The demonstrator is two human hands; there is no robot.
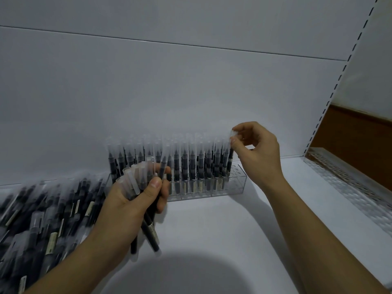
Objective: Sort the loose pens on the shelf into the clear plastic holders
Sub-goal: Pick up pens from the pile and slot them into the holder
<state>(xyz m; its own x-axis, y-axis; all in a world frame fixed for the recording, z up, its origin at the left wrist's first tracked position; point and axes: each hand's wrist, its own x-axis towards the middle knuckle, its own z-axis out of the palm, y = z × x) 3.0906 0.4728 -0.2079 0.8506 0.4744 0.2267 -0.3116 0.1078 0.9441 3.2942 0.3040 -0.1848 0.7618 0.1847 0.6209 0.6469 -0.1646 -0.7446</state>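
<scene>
A clear plastic holder (237, 183) stands on the white shelf against the back wall, with several black pens with frosted caps upright in it; its right end has bare holes. My right hand (256, 153) pinches the cap of one pen (230, 153) at the right end of the filled rows, with the pen upright over the holder. My left hand (131, 200) grips a bundle of several pens (146, 181), caps up, just in front of the holder's left end. A pile of loose pens (42, 213) lies on the shelf at the left.
A second clear holder (347, 183) with no pens in it lies along the shelf's right edge. A slotted shelf upright (339, 77) runs up the right side, with a brown panel (360, 132) behind it. White shelf surface (212, 230) stretches in front of the holder.
</scene>
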